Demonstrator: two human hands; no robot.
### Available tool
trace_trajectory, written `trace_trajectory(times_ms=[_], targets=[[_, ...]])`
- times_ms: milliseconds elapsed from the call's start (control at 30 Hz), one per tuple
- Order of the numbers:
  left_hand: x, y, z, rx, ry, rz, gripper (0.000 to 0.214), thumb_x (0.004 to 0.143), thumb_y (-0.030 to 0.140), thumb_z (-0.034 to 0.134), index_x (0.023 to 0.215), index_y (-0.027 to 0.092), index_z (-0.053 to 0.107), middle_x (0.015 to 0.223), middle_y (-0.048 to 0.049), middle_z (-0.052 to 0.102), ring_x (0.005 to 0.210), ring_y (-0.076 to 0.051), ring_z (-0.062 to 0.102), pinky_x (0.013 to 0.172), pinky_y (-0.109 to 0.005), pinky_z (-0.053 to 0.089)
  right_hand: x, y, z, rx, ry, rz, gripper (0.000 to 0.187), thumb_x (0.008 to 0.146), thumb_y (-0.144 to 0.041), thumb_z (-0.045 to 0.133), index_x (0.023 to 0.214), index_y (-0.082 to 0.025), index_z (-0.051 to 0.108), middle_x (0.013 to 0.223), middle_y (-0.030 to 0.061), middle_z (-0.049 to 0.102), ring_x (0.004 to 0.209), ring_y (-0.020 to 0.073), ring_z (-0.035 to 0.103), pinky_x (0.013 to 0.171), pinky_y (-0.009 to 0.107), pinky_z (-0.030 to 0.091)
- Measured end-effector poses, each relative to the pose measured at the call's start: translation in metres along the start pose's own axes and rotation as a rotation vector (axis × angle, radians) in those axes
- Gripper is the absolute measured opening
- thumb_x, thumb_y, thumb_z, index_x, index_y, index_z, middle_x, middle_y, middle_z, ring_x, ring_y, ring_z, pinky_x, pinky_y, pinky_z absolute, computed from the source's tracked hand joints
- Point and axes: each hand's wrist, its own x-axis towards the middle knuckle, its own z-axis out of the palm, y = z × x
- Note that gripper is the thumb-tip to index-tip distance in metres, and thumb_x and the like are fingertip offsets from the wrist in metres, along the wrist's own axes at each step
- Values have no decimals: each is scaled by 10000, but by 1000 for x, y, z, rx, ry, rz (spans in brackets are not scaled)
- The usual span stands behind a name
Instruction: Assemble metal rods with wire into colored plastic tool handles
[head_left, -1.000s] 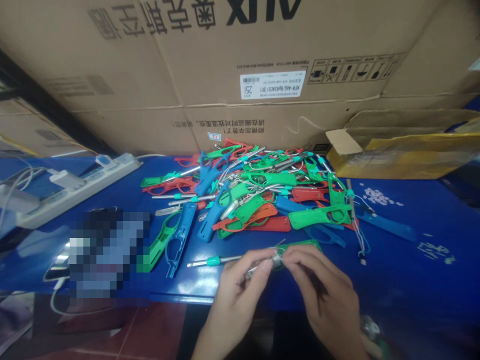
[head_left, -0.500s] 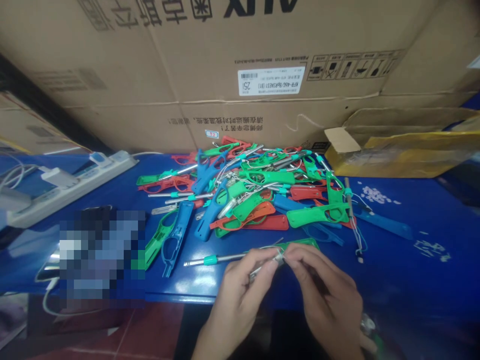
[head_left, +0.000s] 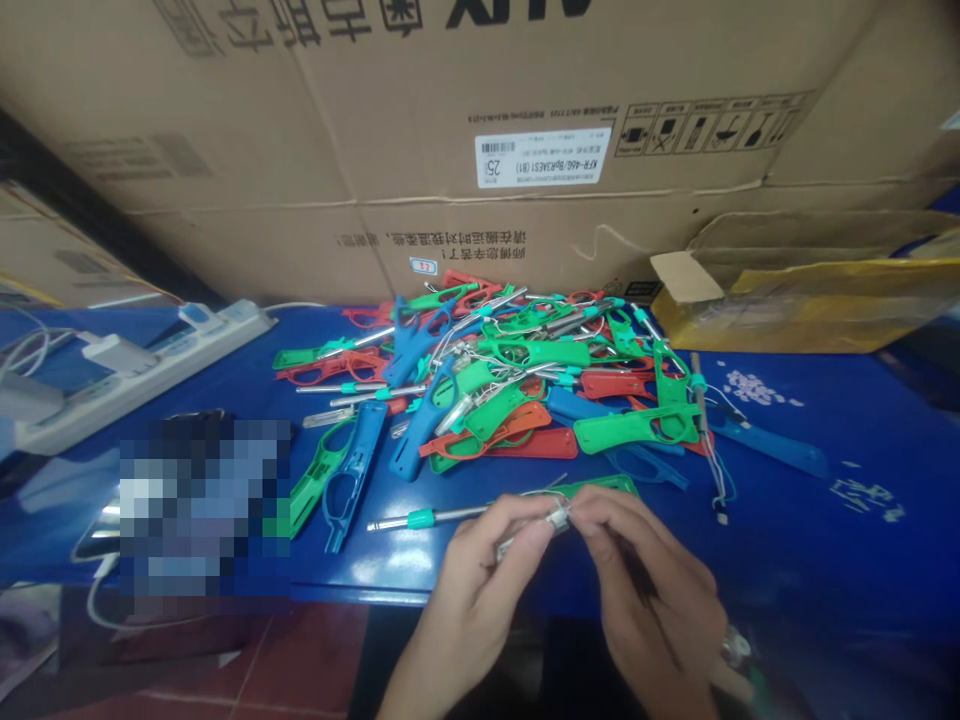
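Observation:
My left hand [head_left: 480, 575] and my right hand [head_left: 645, 590] meet at the front edge of the blue table [head_left: 825, 540]. Both pinch a small silvery metal part [head_left: 556, 518] between thumb and fingertips. The part sits on a green plastic handle [head_left: 600, 488] whose thin metal rod [head_left: 427, 518], with a teal collar, sticks out to the left. Just beyond my hands lies a pile of green, red and blue plastic handles [head_left: 510, 395] with rods and wires.
A big cardboard box [head_left: 480, 140] walls off the back of the table. A white power strip [head_left: 142, 370] with plugs lies at the left. A yellow-lined open carton [head_left: 817, 290] stands at the right, with small white bits [head_left: 750, 390] near it. A blurred patch [head_left: 202, 510] covers the front left.
My hands have stayed at the same spot on the handle, with only slight shifts of the fingers. The view has dropped a little.

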Motion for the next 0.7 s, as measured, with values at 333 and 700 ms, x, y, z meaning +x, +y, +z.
trace_trajectory(times_ms=[333, 700], targets=[[2, -2, -3, -54, 33, -46, 352, 1024, 522, 576, 1182, 280, 778, 712, 9, 603, 830, -167, 611, 817, -262, 484, 1, -2, -1, 69, -62, -1, 188, 974, -115, 629, 1019, -280, 707, 974, -23, 748, 899, 109, 729, 838, 176, 585], [-1, -15, -4, -215, 104, -47, 343, 981, 518, 662, 1219, 272, 645, 843, 23, 619, 695, -109, 509, 646, -207, 426, -1, 3, -1, 256, -107, 189, 252, 978, -196, 663, 1165, -354, 726, 1029, -20, 740, 856, 98, 704, 739, 168, 567]])
